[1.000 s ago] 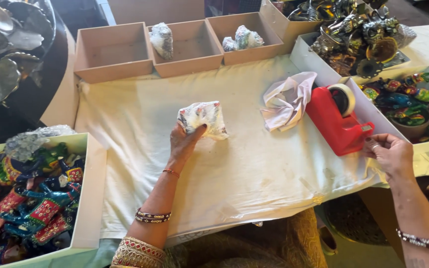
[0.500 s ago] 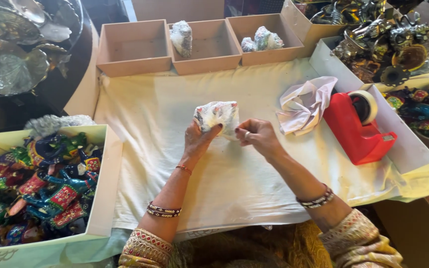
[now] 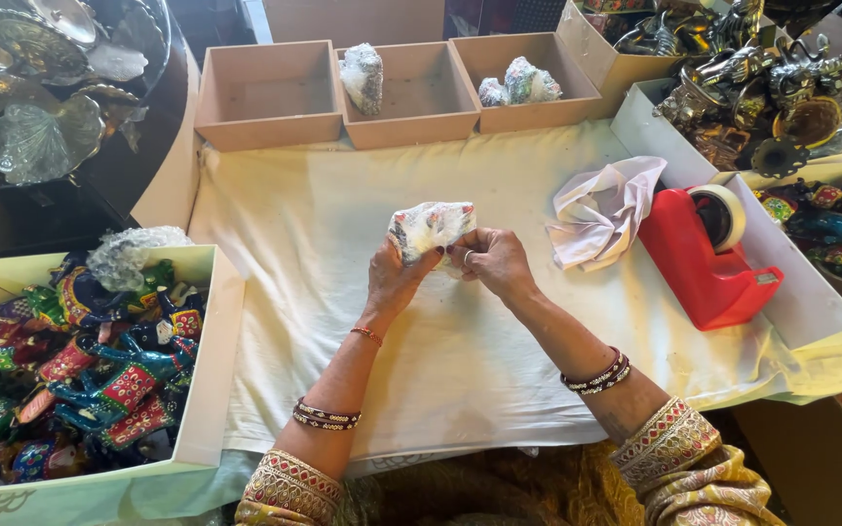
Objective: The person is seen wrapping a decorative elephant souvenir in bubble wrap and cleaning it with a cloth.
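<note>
Wrapped bundle [image 3: 431,229] sits just above the white cloth [image 3: 324,234] at the table's middle, held between both hands; left hand [image 3: 394,278] curls closed around its underside; right hand [image 3: 494,261] pinches its right edge, fingers bent; red tape dispenser [image 3: 699,263] stands nearby.

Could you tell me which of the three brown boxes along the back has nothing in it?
The leftmost box; the middle box and right box each hold wrapped bundles.

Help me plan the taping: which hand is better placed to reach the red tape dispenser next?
Probably the right hand. It sits on the side of the wrapped bundle nearer the red tape dispenser, with only the crumpled cloth between. The left hand grips the bundle from the far side.
</note>
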